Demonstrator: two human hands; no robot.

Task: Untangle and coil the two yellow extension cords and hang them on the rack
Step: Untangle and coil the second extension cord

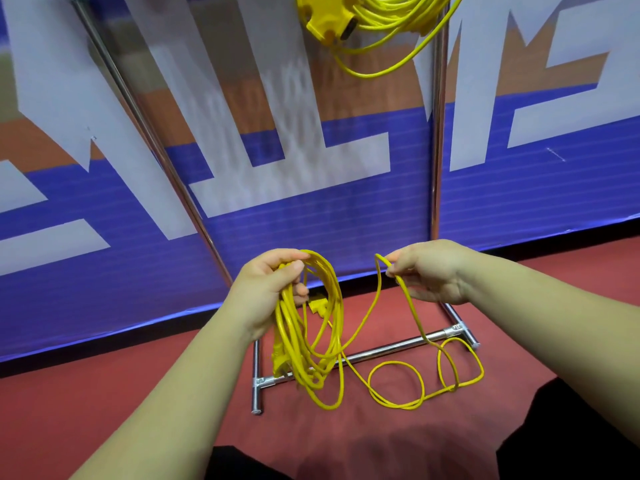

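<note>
Yellow plastic cord loops [292,336] hung gripped in the left hand [266,292]; the right hand [433,271] pinched one strand. Pulled fast, floor loops [394,407] might catch the silver metal rack bar [381,349].

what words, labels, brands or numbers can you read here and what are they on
No text can be read.
banner: big white strokes, parts of large characters cut off by the frame, not readable as a word.
socket block on the hung cord: no label legible.
loose cord: no print to be made out.
</note>
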